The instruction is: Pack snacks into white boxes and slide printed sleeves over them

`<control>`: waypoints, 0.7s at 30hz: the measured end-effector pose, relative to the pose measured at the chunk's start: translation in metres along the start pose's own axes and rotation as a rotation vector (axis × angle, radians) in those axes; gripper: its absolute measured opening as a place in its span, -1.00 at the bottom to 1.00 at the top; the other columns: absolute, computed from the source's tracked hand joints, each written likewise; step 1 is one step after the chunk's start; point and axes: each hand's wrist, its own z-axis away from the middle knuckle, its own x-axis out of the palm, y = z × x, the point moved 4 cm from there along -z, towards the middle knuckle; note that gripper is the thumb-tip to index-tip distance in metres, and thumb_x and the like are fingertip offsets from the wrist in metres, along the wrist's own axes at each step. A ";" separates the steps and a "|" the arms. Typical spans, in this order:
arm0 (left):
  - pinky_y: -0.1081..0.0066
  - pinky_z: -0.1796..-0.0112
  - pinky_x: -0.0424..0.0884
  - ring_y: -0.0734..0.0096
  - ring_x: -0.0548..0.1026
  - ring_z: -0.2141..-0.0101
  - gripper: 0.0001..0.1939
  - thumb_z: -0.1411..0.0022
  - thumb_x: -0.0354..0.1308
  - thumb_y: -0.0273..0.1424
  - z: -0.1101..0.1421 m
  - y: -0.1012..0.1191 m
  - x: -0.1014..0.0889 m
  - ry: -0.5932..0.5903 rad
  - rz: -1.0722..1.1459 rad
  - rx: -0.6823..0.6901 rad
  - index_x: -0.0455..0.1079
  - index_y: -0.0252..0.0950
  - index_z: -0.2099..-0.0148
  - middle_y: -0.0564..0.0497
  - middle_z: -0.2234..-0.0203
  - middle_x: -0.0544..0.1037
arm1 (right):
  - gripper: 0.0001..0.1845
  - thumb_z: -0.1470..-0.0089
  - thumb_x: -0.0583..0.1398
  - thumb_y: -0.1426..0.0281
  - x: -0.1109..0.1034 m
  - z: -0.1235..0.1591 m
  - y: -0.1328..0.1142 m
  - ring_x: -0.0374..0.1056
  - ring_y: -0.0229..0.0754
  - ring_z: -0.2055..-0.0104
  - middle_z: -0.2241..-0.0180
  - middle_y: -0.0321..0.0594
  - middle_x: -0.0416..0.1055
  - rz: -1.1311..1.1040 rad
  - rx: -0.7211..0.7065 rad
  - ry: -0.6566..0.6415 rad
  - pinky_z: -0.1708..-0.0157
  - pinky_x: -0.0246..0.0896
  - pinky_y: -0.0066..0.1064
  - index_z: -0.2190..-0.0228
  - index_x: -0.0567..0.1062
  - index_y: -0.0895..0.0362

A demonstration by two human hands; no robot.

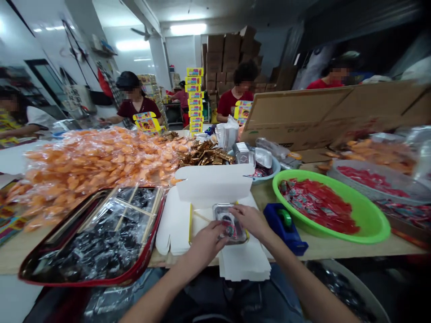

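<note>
A small clear plastic tray (229, 220) with a dark round item and red bits inside lies in an open white cardboard box (212, 188) on the table in front of me. My left hand (207, 243) grips its near left edge, fingers curled on it. My right hand (251, 220) holds the tray's right side, fingertips pressing on its top rim. Flat white box blanks (245, 264) lie under the box at the table's near edge.
A red tray (90, 237) of black wrapped sweets and thin sticks sits left. Behind it is a heap of orange packets (90, 166) and gold wrappers (205, 154). A blue tape dispenser (284, 226) and green basin (370, 224) of red sweets are right. Several people work across the table.
</note>
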 end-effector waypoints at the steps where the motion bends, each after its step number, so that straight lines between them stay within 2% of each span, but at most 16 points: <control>1: 0.31 0.03 0.38 0.28 0.44 0.06 -0.71 -0.22 0.07 -0.35 0.000 0.000 0.000 0.007 0.015 0.007 0.38 -0.22 0.01 -0.07 -0.02 0.40 | -0.61 -0.16 -0.02 0.17 0.000 0.002 0.004 0.41 -0.01 0.29 0.36 -0.10 0.50 0.071 0.041 0.028 0.35 0.15 -0.34 0.27 0.50 0.13; 3: 0.32 0.04 0.38 0.30 0.45 0.07 -0.73 -0.21 0.07 -0.36 0.001 0.002 0.001 0.014 0.033 0.020 0.38 -0.23 0.03 -0.07 0.00 0.41 | -0.57 -0.20 -0.08 0.17 0.001 0.007 0.014 0.41 0.08 0.23 0.31 -0.02 0.50 0.223 0.124 0.057 0.35 0.15 -0.28 0.12 0.42 0.13; 6: 0.34 0.07 0.41 0.31 0.46 0.08 -0.72 -0.21 0.09 -0.35 0.006 0.005 -0.005 0.053 0.028 0.054 0.37 -0.24 0.02 -0.09 0.02 0.42 | -0.56 -0.22 -0.12 0.19 0.009 0.015 0.029 0.42 0.08 0.20 0.30 -0.03 0.50 0.349 0.138 -0.034 0.33 0.18 -0.27 0.01 0.30 0.13; 8: 0.39 0.11 0.42 0.36 0.46 0.11 -0.78 -0.23 0.06 -0.35 0.010 0.004 -0.023 0.154 0.033 0.098 0.39 -0.23 0.07 -0.07 0.09 0.46 | -0.57 -0.23 -0.17 0.24 0.015 0.018 0.039 0.43 0.06 0.20 0.29 -0.03 0.50 0.354 0.118 -0.095 0.32 0.19 -0.27 0.03 0.31 0.12; 10: 0.45 0.17 0.42 0.42 0.48 0.19 -0.82 -0.26 0.01 -0.37 0.014 -0.006 -0.054 0.321 0.042 0.109 0.40 -0.23 0.14 -0.04 0.20 0.49 | -0.56 -0.22 -0.21 0.30 0.016 0.020 0.052 0.44 0.05 0.21 0.29 -0.02 0.51 0.361 0.129 -0.110 0.32 0.20 -0.27 0.10 0.36 0.12; 12: 0.46 0.24 0.41 0.45 0.48 0.31 -0.83 -0.28 -0.03 -0.38 0.013 -0.028 -0.093 0.477 -0.005 0.028 0.38 -0.25 0.20 -0.02 0.30 0.50 | -0.58 -0.20 -0.19 0.34 0.011 0.023 0.066 0.45 0.04 0.22 0.29 -0.01 0.51 0.378 0.158 -0.108 0.33 0.22 -0.27 0.13 0.38 0.13; 13: 0.45 0.26 0.40 0.45 0.46 0.34 -0.82 -0.28 -0.04 -0.37 0.010 -0.044 -0.112 0.517 -0.068 -0.046 0.37 -0.26 0.21 -0.01 0.32 0.49 | -0.59 -0.18 -0.17 0.35 0.008 0.024 0.073 0.46 0.03 0.24 0.31 -0.02 0.52 0.380 0.175 -0.108 0.33 0.23 -0.28 0.13 0.39 0.13; 14: 0.44 0.26 0.39 0.44 0.46 0.35 -0.82 -0.29 -0.05 -0.37 0.003 -0.061 -0.130 0.525 -0.152 -0.135 0.37 -0.27 0.21 -0.01 0.33 0.49 | -0.59 -0.17 -0.15 0.34 0.005 0.026 0.079 0.46 0.02 0.26 0.33 -0.04 0.52 0.373 0.194 -0.104 0.34 0.24 -0.29 0.12 0.39 0.12; 16: 0.41 0.22 0.37 0.40 0.45 0.30 -0.81 -0.28 -0.06 -0.39 -0.019 -0.098 -0.156 0.448 -0.337 -0.288 0.37 -0.29 0.19 -0.04 0.30 0.48 | -0.59 -0.16 -0.13 0.31 0.001 0.030 0.090 0.47 0.00 0.30 0.37 -0.07 0.53 0.326 0.213 -0.084 0.36 0.26 -0.30 0.12 0.41 0.09; 18: 0.39 0.19 0.36 0.35 0.45 0.24 -0.82 -0.25 -0.02 -0.45 -0.049 -0.128 -0.171 0.381 -0.412 -0.334 0.38 -0.32 0.16 -0.09 0.23 0.47 | -0.60 -0.15 -0.10 0.28 0.002 0.032 0.097 0.47 -0.02 0.30 0.37 -0.10 0.54 0.247 0.194 -0.046 0.36 0.28 -0.32 0.14 0.43 0.06; 21: 0.38 0.15 0.35 0.30 0.43 0.14 -0.79 -0.23 0.02 -0.49 -0.100 -0.155 -0.174 0.312 -0.455 -0.314 0.37 -0.28 0.10 -0.10 0.13 0.43 | -0.62 -0.13 -0.07 0.25 0.009 0.030 0.105 0.47 -0.07 0.26 0.30 -0.16 0.54 0.112 0.138 0.004 0.32 0.31 -0.37 0.14 0.44 0.01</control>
